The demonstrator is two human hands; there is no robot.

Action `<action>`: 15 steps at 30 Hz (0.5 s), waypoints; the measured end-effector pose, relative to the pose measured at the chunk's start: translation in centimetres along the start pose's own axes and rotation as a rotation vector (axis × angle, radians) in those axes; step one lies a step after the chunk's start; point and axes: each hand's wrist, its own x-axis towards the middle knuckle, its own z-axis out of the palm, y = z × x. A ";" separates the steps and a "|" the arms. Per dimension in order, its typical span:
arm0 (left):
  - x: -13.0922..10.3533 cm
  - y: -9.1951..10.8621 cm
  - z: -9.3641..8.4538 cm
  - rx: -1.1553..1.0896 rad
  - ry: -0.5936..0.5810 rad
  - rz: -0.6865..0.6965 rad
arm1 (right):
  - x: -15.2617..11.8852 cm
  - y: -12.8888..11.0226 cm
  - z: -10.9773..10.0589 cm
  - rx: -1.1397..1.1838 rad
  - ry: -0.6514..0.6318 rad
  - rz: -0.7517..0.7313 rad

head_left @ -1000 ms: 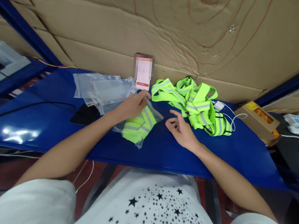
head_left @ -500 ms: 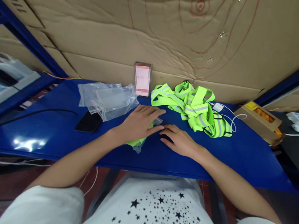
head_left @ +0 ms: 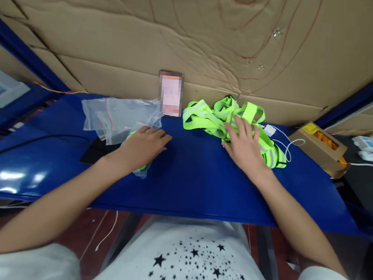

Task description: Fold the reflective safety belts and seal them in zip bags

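My left hand (head_left: pixel 143 147) lies over a small clear plastic bag (head_left: pixel 142 172) with something neon yellow-green inside, its fingers bent around the top and mostly covering it. On the right, my right hand (head_left: pixel 245 146) touches a tangled pile of neon yellow-green reflective straps (head_left: pixel 201 120) with grey stripes. Its fingers are spread over the middle of the pile and do not close on any strap. Several flat clear zip bags (head_left: pixel 123 112) lie just behind my left hand.
A phone (head_left: pixel 171 93) with a blurred screen leans against the cardboard wall (head_left: pixel 115 55). A dark flat object (head_left: pixel 90 151) lies left of my left hand. A white charger with cable (head_left: pixel 270 130) and an open cardboard box (head_left: pixel 323 147) stand right on the blue table (head_left: pixel 195 188).
My left hand has moved left together with the small filled bag. My right hand has left the spot beside it and reached forward and right onto the straps.
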 end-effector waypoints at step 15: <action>4.7 12.0 -0.7 -0.485 0.111 0.371 | 5.8 10.4 -5.2 0.370 -0.469 0.167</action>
